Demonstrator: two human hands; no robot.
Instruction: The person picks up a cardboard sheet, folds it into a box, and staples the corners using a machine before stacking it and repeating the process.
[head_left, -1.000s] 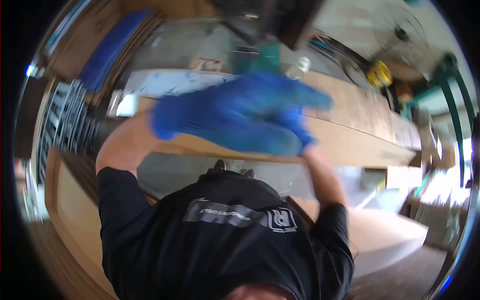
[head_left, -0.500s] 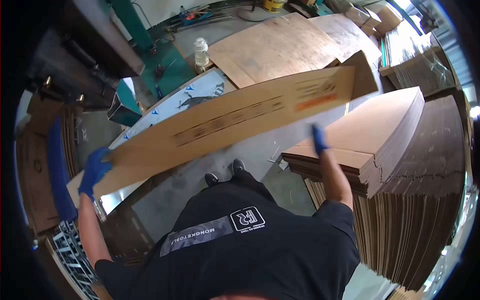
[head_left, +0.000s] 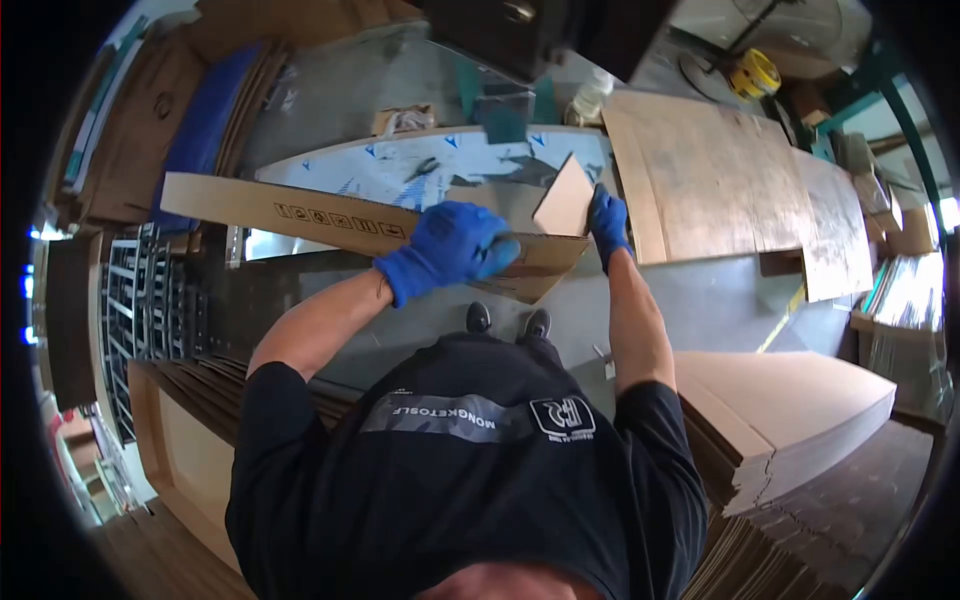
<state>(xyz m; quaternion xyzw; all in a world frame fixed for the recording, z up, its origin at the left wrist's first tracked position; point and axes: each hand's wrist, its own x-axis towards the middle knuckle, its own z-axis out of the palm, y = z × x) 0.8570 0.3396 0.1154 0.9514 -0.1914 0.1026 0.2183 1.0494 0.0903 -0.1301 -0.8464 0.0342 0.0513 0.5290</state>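
A long, narrow cardboard box (head_left: pixel 335 222) with printed handling symbols extends across in front of me, its far end to the left. My left hand (head_left: pixel 450 248), in a blue glove, is closed with curled fingers at the box's upper edge near the right end. At that right end, my gloved right hand (head_left: pixel 608 222) pinches the edge of a raised flap (head_left: pixel 566 198). Part of the box is hidden behind my left hand.
A low table with a blue-marked film sheet (head_left: pixel 400 160) lies beyond the box. Wooden boards (head_left: pixel 710 180) stand right of it. Stacked flat cardboard (head_left: pixel 780 395) is at my right, with more cardboard (head_left: pixel 190 440) at my left. A metal rack (head_left: pixel 150 300) stands farther left.
My view has swung left. My left hand has shifted from the box's left end towards its right end. My right hand, free before, now holds the end flap.
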